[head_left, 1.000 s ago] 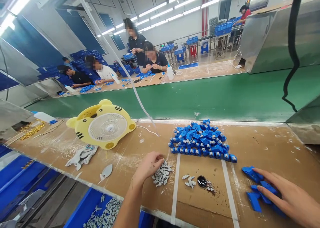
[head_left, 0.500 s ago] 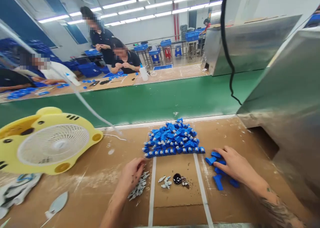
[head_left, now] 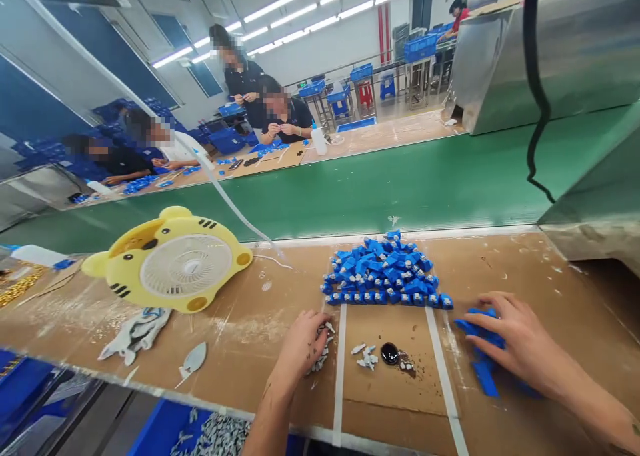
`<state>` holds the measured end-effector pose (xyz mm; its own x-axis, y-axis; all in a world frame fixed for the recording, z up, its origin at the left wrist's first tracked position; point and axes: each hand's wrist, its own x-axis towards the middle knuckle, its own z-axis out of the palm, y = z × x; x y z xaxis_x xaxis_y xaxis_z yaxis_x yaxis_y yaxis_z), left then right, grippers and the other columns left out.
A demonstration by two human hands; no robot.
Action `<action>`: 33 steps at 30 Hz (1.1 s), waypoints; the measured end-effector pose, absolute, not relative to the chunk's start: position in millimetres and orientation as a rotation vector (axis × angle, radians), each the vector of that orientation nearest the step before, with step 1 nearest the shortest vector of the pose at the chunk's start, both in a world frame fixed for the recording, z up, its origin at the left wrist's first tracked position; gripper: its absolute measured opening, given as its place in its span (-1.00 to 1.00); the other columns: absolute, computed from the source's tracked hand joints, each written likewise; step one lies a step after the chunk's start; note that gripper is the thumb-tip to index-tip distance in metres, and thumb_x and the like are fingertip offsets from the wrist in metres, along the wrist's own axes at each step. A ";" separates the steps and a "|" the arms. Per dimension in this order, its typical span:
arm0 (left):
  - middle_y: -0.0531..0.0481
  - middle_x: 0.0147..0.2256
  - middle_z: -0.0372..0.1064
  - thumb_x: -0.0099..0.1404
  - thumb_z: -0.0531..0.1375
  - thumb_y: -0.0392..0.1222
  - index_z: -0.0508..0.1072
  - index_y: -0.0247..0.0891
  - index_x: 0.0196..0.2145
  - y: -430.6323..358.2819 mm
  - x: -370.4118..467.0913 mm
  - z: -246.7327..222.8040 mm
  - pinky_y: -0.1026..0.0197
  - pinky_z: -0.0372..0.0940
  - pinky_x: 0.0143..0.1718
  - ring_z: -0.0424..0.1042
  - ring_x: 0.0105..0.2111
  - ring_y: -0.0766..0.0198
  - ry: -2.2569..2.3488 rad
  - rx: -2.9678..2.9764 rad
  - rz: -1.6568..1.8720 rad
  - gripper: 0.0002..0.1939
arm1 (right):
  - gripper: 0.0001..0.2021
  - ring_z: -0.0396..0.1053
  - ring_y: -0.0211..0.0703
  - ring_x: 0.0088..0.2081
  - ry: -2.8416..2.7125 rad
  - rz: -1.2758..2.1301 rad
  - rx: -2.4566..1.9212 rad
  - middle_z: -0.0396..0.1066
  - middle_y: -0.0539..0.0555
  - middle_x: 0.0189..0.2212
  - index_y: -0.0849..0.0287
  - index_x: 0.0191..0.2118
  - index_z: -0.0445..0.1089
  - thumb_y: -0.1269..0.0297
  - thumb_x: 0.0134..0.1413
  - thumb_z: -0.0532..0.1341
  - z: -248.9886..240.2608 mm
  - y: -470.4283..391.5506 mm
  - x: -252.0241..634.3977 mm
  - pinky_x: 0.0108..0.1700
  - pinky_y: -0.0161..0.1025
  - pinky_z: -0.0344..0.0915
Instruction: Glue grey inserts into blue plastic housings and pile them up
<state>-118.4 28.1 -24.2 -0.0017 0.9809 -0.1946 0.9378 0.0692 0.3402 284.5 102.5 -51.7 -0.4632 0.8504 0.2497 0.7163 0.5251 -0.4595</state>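
My left hand (head_left: 303, 344) rests at a small heap of grey pieces (head_left: 324, 351) left of the taped strip, thumb and fingers apart and partly covering them. On the right, my right hand (head_left: 517, 339) reaches over several loose blue blocks (head_left: 484, 377), its fingers spread and touching some of them. Between the hands lies a cardboard sheet (head_left: 390, 396). It bears a few grey pieces (head_left: 367, 359), a small round dish of dark liquid (head_left: 389, 353) and dark crumbs with pale bits (head_left: 407, 365). Behind it is a pile of blue blocks with pale tips (head_left: 383, 266), its front edge lined up in a row.
A yellow animal-shaped fan (head_left: 173, 263) stands at left, with a glove (head_left: 137, 333) and a grey leaf-shaped piece (head_left: 194, 359) before it. A blue bin of grey pieces (head_left: 213, 436) sits below the table edge. Beyond the green belt (head_left: 320, 196), several people work. Metal housing (head_left: 595, 209) rises at right.
The view has swung left, so the table shifts rightward and the blue bin below shows. My left hand's thumb and fingers look more parted over the grey pieces. My right hand stays at the loose blue blocks.
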 end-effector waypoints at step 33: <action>0.03 -0.50 0.54 0.39 0.15 -0.12 0.60 -0.18 -0.32 -37.0 -83.5 -36.3 0.32 0.43 -0.50 0.50 -0.57 0.27 1.867 1.916 0.806 -0.76 | -0.49 0.11 -0.24 -0.53 -1.156 1.763 -1.159 0.24 -0.04 -0.52 0.13 -0.23 0.49 -0.28 0.10 0.24 -60.9 6.4 194.8 -0.47 -0.28 0.18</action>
